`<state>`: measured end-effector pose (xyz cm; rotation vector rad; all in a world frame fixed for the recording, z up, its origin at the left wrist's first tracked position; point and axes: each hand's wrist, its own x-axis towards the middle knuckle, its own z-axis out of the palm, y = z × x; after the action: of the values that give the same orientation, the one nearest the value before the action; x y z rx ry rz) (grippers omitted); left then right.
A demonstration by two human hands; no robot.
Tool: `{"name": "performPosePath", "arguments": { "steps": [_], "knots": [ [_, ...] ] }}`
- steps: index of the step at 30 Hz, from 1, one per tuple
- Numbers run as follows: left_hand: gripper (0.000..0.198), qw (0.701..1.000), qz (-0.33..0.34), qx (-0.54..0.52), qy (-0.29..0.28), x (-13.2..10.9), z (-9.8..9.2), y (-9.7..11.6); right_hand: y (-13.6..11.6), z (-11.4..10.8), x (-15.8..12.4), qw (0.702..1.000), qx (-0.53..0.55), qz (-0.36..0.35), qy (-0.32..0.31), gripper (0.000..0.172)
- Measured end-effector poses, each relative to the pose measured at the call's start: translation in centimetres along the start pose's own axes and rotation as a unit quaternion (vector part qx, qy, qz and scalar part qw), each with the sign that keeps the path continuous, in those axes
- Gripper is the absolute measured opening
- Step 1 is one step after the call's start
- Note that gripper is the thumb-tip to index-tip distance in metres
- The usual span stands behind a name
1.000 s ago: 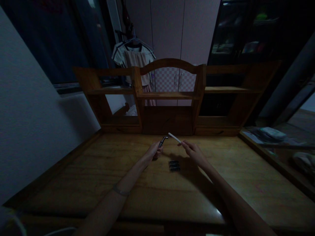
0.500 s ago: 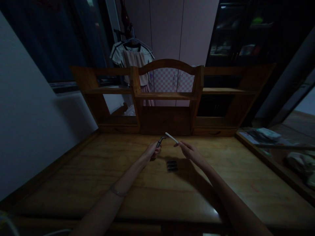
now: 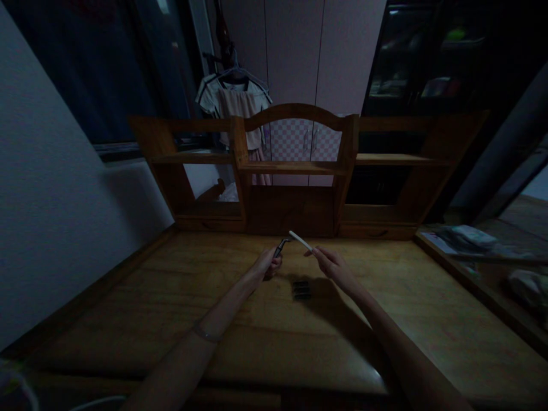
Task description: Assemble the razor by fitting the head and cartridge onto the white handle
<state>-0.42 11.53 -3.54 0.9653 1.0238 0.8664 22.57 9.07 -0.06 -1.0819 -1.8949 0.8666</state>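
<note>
My left hand (image 3: 266,266) is closed around a dark-handled tool with a thin bent tip (image 3: 279,248); its exact kind is too dim to make out. Between the fingers of my right hand (image 3: 330,263) is a slim white stick (image 3: 300,240), slanting up to the left. The stick's free end lies close to the tool's bent tip; whether they touch I cannot tell. Below and between both hands, several small dark pieces (image 3: 302,290) lie in a stack of rows on the wooden desk (image 3: 180,297).
A wooden shelf unit (image 3: 293,167) spans the back of the desk. Papers and a plastic-wrapped item (image 3: 468,233) lie beyond the raised right edge. A white wall (image 3: 55,188) borders the left side. Clothes (image 3: 244,105) hang behind the shelf.
The whole view has shifted slightly, so everything appears a little farther right. Both hands keep hold of the tool and the white stick in nearly the same pose.
</note>
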Motion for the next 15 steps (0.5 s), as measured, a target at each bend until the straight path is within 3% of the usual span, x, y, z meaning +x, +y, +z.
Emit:
{"name": "performPosePath", "arguments": {
  "steps": [5, 15],
  "knots": [
    [0.052, 1.0, -0.002, 0.005, -0.005, 0.31, -0.28, -0.07, -0.28, -0.19, -0.07, 0.999, -0.041, -0.007, 0.032, 0.051],
    [0.051, 1.0, 0.0, 0.005, -0.007, 0.06, -0.19, -0.03, -0.25, -0.17, -0.07, 0.999, -0.033, -0.001, 0.018, 0.052]
  ]
}}
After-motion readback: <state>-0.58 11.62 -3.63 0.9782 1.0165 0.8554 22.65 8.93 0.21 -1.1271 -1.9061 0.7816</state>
